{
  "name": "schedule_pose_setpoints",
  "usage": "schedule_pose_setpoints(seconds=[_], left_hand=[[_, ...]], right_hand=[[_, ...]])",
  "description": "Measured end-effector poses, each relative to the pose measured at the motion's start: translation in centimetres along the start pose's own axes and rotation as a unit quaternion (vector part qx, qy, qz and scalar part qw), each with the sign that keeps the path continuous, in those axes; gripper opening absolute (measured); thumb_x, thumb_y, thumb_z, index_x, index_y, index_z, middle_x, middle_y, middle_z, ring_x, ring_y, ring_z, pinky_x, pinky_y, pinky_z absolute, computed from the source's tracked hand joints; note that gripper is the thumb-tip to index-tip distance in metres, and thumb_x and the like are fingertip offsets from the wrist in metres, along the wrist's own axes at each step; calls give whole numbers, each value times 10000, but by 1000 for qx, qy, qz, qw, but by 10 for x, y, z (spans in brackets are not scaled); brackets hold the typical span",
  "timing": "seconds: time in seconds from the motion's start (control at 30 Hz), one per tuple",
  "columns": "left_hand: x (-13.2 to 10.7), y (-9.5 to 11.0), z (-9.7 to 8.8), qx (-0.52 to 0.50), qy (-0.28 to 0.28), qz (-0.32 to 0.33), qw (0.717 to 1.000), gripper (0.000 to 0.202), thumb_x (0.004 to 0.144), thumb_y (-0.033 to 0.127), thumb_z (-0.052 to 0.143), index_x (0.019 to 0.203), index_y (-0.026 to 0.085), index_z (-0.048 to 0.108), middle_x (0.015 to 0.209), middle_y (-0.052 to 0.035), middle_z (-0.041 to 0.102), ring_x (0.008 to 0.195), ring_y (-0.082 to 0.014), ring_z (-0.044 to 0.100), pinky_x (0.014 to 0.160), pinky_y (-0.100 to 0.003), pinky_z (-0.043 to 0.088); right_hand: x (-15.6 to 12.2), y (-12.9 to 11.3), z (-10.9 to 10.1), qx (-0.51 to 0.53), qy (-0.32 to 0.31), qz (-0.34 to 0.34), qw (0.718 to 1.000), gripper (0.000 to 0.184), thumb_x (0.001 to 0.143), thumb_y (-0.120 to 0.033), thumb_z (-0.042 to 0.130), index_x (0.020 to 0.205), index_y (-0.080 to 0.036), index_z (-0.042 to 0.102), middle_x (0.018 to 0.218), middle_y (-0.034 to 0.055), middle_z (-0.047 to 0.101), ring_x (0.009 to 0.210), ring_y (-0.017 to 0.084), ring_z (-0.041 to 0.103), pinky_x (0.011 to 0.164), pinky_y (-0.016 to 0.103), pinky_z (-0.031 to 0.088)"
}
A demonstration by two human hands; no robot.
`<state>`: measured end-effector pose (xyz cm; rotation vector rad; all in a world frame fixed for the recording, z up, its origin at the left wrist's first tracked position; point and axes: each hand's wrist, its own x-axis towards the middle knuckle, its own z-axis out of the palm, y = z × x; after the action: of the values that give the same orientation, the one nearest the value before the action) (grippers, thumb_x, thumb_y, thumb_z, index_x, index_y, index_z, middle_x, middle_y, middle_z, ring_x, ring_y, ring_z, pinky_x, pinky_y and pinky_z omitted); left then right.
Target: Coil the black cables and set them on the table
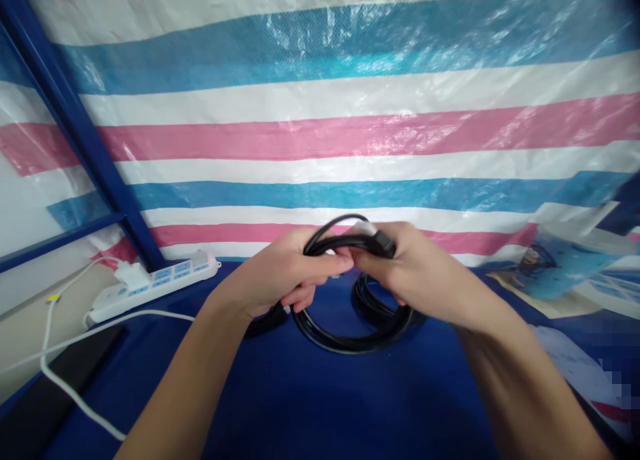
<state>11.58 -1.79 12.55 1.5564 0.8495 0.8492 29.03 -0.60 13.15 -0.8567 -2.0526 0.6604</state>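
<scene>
A black cable (345,343) is wound into a round coil, held up over the blue tabletop (320,407). My left hand (300,267) grips the coil's left side, thumb pointing inward. My right hand (400,267) is closed round its upper right, beside a black plug or connector (384,244) that sticks out near the thumb. The fingertips of both hands meet at the top of the loop. Behind it, more coiled black cable (370,297) lies on the table, and another dark piece shows under my left hand.
A white power strip (155,280) with a white charger (133,273) lies at the left. White cords run over a flat black object (60,393). At the right stands a blue cup (560,260) on brownish paper. Striped plastic sheeting (350,140) hangs behind, beside a blue metal post (85,127).
</scene>
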Motion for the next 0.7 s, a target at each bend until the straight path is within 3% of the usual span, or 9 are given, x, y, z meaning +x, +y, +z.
schedule_pose_setpoints(seconds=[0.1, 0.2, 0.33, 0.43, 0.5, 0.57, 0.7], left_hand=[[0, 0, 2, 57, 7, -7, 998, 129, 819, 313, 597, 848, 188, 589, 470, 89, 316, 351, -29, 273, 329, -154, 219], [0, 2, 4, 25, 42, 6, 999, 94, 818, 286, 588, 821, 199, 553, 511, 89, 275, 384, -20, 201, 334, -143, 182], [-2, 7, 6, 36, 63, 17, 997, 111, 817, 271, 575, 760, 192, 521, 548, 74, 287, 402, -13, 193, 335, -135, 181], [-4, 7, 6, 52, 46, 25, 997, 91, 827, 278, 551, 777, 204, 535, 568, 67, 303, 408, -16, 198, 338, -139, 194], [-4, 6, 5, 60, 32, 21, 997, 104, 823, 293, 554, 772, 206, 530, 569, 67, 299, 414, -22, 206, 342, -145, 197], [-5, 6, 4, 76, 31, 26, 996, 142, 814, 310, 567, 746, 197, 514, 568, 67, 313, 423, -24, 233, 353, -149, 208], [-6, 7, 0, 160, 64, 72, 982, 131, 816, 303, 562, 758, 186, 560, 619, 54, 425, 482, -32, 354, 414, -160, 273]], right_hand=[[1, 0, 6, -53, -35, -20, 998, 216, 745, -27, 477, 660, -167, 618, 635, -26, 620, 537, 96, 511, 493, 204, 383], [2, 4, 16, -142, 84, -23, 986, 218, 694, -35, 485, 759, -165, 647, 626, -18, 620, 535, 108, 505, 496, 222, 353], [4, 13, 29, -239, 284, -59, 927, 312, 661, -125, 555, 973, -134, 569, 610, -13, 540, 497, 130, 480, 477, 251, 333], [5, 18, 32, -315, 327, -98, 886, 291, 707, -219, 570, 985, -130, 565, 733, 50, 543, 592, 171, 506, 493, 275, 340], [6, 19, 30, -363, 320, -121, 867, 150, 729, -260, 561, 825, -149, 594, 824, 102, 549, 687, 207, 510, 535, 300, 353], [6, 17, 28, -356, 283, -127, 882, 111, 728, -249, 549, 655, -166, 534, 839, 110, 554, 705, 204, 502, 564, 307, 359], [6, 13, 27, -234, 179, -39, 955, 165, 691, -153, 522, 588, -193, 399, 509, -30, 432, 466, 96, 360, 454, 235, 263]])
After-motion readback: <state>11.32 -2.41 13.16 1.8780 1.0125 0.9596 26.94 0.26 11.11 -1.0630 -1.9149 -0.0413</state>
